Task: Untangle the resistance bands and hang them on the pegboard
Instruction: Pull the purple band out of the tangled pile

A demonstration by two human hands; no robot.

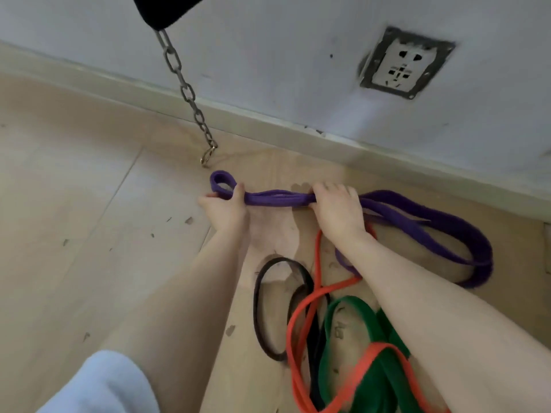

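A purple resistance band (pixel 280 198) is bunched into several strands and stretched level above the floor. My left hand (pixel 224 207) grips its left end, where a small loop sticks out. My right hand (pixel 337 207) grips the bundle further right. The rest of the purple band trails right in a long loop on the floor. Below my arms lie an orange band (pixel 301 305), a green band (pixel 357 311) and a black band (pixel 262 293), crossing one another. No pegboard is in view.
A steel chain (pixel 185 87) hangs from a dark object (pixel 161 10) at the top and ends in a ring near the floor. A wall with a skirting board and a power socket (pixel 402 64) runs behind. The floor (pixel 74 204) is pale wood.
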